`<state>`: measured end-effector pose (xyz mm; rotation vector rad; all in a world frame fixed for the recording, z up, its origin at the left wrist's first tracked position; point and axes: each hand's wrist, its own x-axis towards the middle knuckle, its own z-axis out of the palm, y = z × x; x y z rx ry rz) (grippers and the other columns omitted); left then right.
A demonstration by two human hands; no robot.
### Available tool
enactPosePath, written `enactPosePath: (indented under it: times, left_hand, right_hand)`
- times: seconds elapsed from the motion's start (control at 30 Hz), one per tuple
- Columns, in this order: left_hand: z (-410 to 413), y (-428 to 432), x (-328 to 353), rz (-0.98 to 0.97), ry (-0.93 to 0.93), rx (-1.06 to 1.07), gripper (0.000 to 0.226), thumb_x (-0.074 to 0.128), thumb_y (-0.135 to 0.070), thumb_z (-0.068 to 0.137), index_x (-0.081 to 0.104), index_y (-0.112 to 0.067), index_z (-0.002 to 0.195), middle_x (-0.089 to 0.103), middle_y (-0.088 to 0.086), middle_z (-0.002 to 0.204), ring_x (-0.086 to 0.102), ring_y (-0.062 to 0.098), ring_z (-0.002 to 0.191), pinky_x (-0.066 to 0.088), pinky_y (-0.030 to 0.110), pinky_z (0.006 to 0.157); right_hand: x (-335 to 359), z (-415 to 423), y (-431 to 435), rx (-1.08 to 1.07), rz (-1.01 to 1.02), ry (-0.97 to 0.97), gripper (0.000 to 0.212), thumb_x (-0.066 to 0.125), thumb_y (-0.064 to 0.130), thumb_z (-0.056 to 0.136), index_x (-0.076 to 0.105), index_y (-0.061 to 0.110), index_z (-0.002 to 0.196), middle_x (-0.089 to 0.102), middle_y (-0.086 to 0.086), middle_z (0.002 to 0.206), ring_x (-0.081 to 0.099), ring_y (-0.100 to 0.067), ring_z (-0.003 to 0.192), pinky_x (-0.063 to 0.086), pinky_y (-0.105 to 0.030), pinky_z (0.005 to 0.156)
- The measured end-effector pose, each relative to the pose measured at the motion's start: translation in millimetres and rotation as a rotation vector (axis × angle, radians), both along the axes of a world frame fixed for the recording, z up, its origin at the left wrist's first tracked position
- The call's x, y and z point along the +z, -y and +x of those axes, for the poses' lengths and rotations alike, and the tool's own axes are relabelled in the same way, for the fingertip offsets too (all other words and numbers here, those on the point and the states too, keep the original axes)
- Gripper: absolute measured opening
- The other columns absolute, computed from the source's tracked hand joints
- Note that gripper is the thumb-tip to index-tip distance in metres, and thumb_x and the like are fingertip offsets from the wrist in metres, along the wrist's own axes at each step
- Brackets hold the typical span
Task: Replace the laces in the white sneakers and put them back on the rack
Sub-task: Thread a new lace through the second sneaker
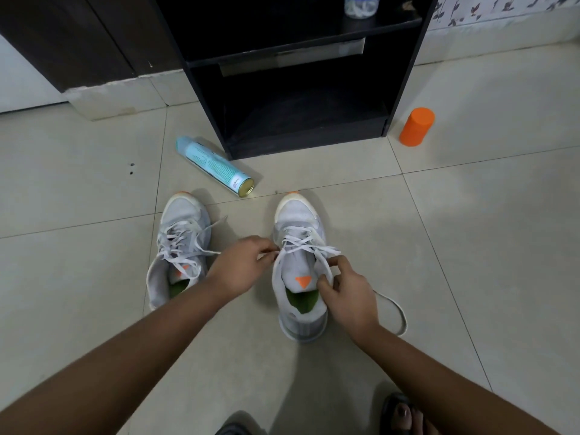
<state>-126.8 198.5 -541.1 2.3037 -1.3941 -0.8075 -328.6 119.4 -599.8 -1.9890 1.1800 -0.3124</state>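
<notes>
Two white sneakers with orange toe tips stand on the tiled floor, toes pointing away from me. The left sneaker [180, 246] has loose white laces spilling over its side. The right sneaker [299, 233] is laced across its upper eyelets. My left hand [241, 265] pinches the white lace [309, 248] at the shoe's left edge. My right hand [348, 296] grips the lace at the collar on the right side, and a lace loop trails on the floor behind it. The black rack [301, 98] stands beyond the shoes.
A light blue spray can [215, 166] lies on its side between the left sneaker and the rack. An orange cylinder [416, 127] stands right of the rack. A clear jar [361, 6] sits on an upper shelf. My sandalled foot [405, 416] shows at the bottom edge.
</notes>
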Motion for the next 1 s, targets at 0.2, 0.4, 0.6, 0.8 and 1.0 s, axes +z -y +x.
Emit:
enactPosePath:
  times: [0.2, 0.4, 0.6, 0.8, 1.0]
  left_hand:
    - [33.0, -1.8, 6.6, -0.037, 0.234, 0.25, 0.017, 0.055, -0.023, 0.092, 0.071, -0.017, 0.092, 0.069, 0.005, 0.093, 0.063, 0.026, 0.088, 0.049, 0.035, 0.074]
    - [42.9, -2.7, 8.3, 0.303, 0.524, 0.02, 0.036, 0.048, -0.026, 0.093, 0.054, -0.023, 0.128, 0.05, 0.001, 0.133, 0.058, 0.027, 0.112, 0.048, 0.037, 0.086]
    - [6.7, -1.5, -8.5, -0.061, 0.511, -0.235, 0.031, 0.039, -0.038, 0.096, 0.067, -0.026, 0.106, 0.062, -0.004, 0.109, 0.065, 0.026, 0.089, 0.053, 0.035, 0.065]
    - [-6.5, -16.8, -18.7, -0.305, 0.175, 0.211, 0.012, 0.059, -0.025, 0.09, 0.067, -0.019, 0.096, 0.059, -0.005, 0.105, 0.062, 0.017, 0.069, 0.048, 0.027, 0.066]
    - [-50.5, -10.7, -7.1, -0.146, -0.735, 0.833, 0.019, 0.05, -0.017, 0.096, 0.069, -0.015, 0.094, 0.069, 0.001, 0.081, 0.06, 0.017, 0.07, 0.044, 0.023, 0.058]
  right_hand:
    - [-0.2, -2.4, 1.1, 0.006, 0.021, -0.003, 0.02, 0.056, 0.033, 0.087, 0.05, 0.028, 0.106, 0.052, 0.005, 0.053, 0.056, -0.021, 0.058, 0.04, -0.032, 0.055]
    - [-0.7, 0.3, -1.2, -0.01, 0.052, 0.003, 0.024, 0.056, 0.033, 0.085, 0.051, 0.028, 0.107, 0.054, 0.006, 0.058, 0.059, -0.025, 0.063, 0.041, -0.032, 0.057]
    - [0.2, -1.0, -1.7, -0.031, 0.069, 0.037, 0.023, 0.058, 0.03, 0.086, 0.052, 0.027, 0.108, 0.052, 0.005, 0.053, 0.051, -0.017, 0.054, 0.036, -0.029, 0.055]
    - [3.2, 0.1, -7.1, -0.05, 0.186, 0.132, 0.031, 0.057, 0.027, 0.091, 0.056, 0.034, 0.121, 0.05, 0.006, 0.056, 0.048, -0.01, 0.053, 0.04, -0.03, 0.057]
    - [31.8, 16.7, 8.2, -0.335, 0.951, 0.659, 0.027, 0.054, 0.016, 0.095, 0.065, 0.0, 0.114, 0.069, -0.014, 0.109, 0.067, -0.015, 0.09, 0.054, -0.02, 0.072]
